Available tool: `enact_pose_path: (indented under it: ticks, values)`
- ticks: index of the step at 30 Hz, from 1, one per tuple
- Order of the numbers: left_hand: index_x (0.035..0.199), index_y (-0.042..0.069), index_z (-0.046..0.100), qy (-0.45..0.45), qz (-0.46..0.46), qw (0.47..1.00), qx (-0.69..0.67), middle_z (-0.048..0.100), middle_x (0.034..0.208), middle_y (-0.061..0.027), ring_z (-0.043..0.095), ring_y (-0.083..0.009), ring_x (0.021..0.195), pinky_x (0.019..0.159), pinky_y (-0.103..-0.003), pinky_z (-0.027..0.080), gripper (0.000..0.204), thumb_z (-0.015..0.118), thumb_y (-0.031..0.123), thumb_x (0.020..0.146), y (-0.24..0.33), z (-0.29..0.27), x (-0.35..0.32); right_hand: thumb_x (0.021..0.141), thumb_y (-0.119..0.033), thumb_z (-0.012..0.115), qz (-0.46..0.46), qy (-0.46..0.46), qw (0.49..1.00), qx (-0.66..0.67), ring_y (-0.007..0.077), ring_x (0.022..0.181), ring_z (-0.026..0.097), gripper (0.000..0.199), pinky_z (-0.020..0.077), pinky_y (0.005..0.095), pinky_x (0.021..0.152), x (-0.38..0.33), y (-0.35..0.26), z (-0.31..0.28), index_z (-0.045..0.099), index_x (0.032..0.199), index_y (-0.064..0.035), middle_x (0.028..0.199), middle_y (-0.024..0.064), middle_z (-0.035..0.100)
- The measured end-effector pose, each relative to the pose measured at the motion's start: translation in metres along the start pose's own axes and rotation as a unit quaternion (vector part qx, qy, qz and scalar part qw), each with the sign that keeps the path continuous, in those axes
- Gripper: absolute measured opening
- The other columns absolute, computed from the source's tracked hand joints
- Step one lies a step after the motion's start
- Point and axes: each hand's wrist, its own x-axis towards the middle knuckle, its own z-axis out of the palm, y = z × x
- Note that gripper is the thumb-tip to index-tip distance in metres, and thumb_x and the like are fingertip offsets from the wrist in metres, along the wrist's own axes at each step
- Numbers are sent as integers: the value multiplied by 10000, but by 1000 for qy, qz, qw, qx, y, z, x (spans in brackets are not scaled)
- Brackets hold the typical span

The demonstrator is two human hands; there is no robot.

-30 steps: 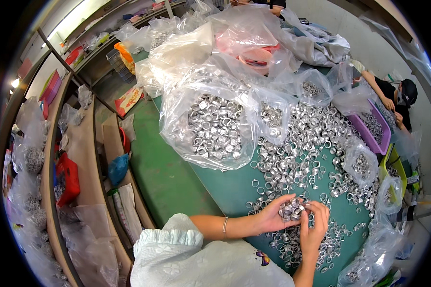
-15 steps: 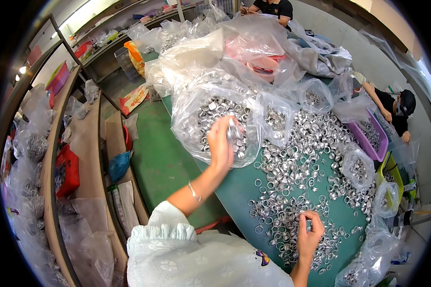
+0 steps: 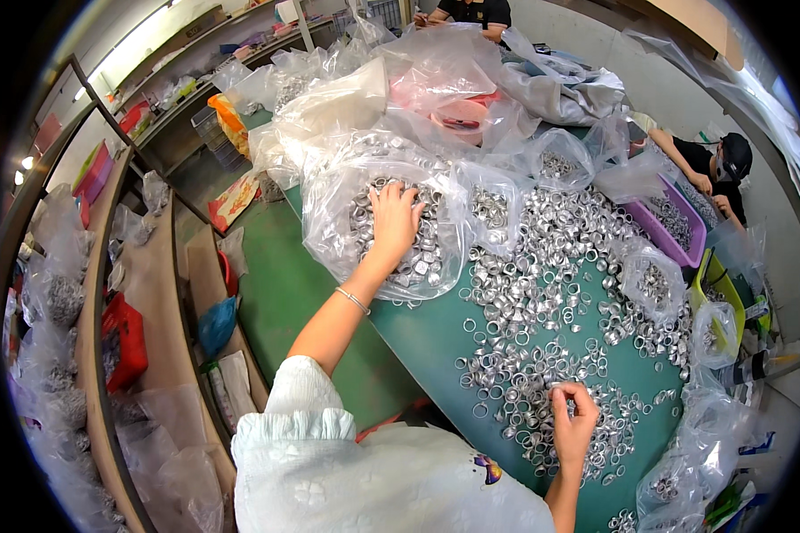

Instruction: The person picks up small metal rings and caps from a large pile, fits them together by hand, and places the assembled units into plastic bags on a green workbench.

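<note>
Since the earlier frame we note our left hand has settled flat, fingers spread, inside the large clear plastic bag of silver metal rings at the table's far left. Our right hand rests curled on the loose rings spread over the green table; what it grips, we cannot tell. Smaller clear bags lie right, beside a purple tray.

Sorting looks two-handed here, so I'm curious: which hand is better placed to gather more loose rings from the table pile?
Right, probably. The right hand already rests on the loose metal rings on the green table, while the left hand is stretched away into the clear plastic bag.
</note>
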Motion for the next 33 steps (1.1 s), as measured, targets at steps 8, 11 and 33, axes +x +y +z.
enact_pose_path:
  ticks: [8, 11, 33]
  values:
    - [1137, 94, 575, -49, -5, 995, -84, 501, 1195, -110, 446, -315, 1159, 977, -532, 313, 466, 748, 150, 708, -15, -29, -2, 828, 2, 601, -8, -33, 999, 2, 123, 696, 566, 76, 450, 254, 661, 5, 0, 8, 633, 889, 33, 774, 68, 632]
    - [1143, 135, 572, -92, 11, 996, -14, 508, 1213, -73, 444, -288, 1156, 908, -466, 346, 502, 765, 143, 680, -12, -42, 0, 840, -2, 594, -28, -100, 995, -1, 115, 697, 578, 126, 461, 248, 658, 32, -27, 30, 644, 951, 32, 812, 74, 652]
    - [1100, -32, 546, 26, -437, 581, -686, 560, 882, -48, 569, -134, 772, 679, -228, 489, 306, 492, -94, 805, -17, -75, -8, 750, -127, 676, -131, -104, 945, -282, 318, 788, 628, 144, 491, 415, 671, 207, -51, 261, 643, 881, -77, 807, 114, 658]
